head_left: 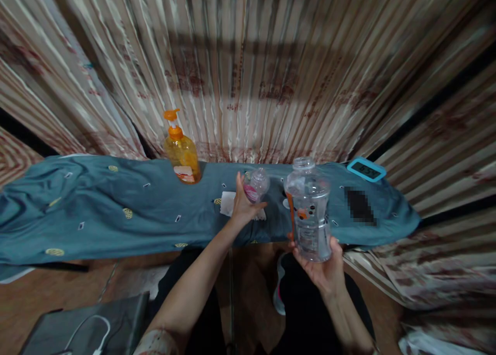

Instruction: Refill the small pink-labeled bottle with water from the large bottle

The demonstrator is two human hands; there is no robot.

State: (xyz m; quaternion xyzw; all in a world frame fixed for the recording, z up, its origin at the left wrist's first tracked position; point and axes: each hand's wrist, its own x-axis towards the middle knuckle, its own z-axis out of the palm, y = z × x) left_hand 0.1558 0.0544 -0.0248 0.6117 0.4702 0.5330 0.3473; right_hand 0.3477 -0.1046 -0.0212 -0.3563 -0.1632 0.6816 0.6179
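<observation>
My right hand (321, 267) grips a large clear plastic bottle (312, 210) low down, near its base. The bottle is uncapped and tilted slightly, with an orange strip and a printed animal face on it; it is raised in front of the table's near edge. My left hand (245, 202) is curled round the lower left side of a small clear plastic bottle (259, 182) with a pink label, thumb in front. Under that hand lies a white cloth or tissue (228, 202), partly covered. Beside the large bottle shows a small white round thing (286, 203), partly hidden.
An orange pump bottle (184, 158) stands at the back left of the table with a teal cloth (96, 215). To the right are a blue-framed digital clock (366, 170) and a blurred-out dark object (360, 206). Striped curtains (248, 76) hang close behind.
</observation>
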